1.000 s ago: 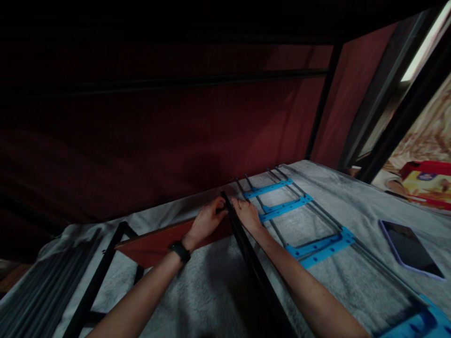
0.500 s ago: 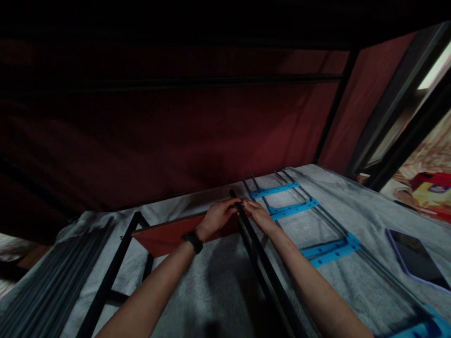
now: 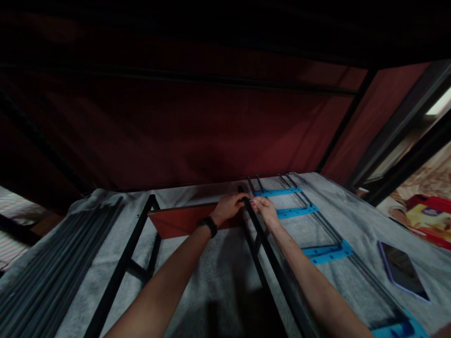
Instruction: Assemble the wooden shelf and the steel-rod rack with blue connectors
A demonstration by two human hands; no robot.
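One grey blanket [image 3: 211, 286] carries a black metal frame [image 3: 120, 272], whose centre rail [image 3: 271, 258] runs away from the camera. A red-brown board [image 3: 179, 219] stands on edge between the frame's left side and that rail's far end. The left hand [image 3: 229, 206] has its grip clenched over the board's right end at the rail, while the right hand [image 3: 264, 209] meets the rail's tip from the other side, grip pinched on something too small to identify.
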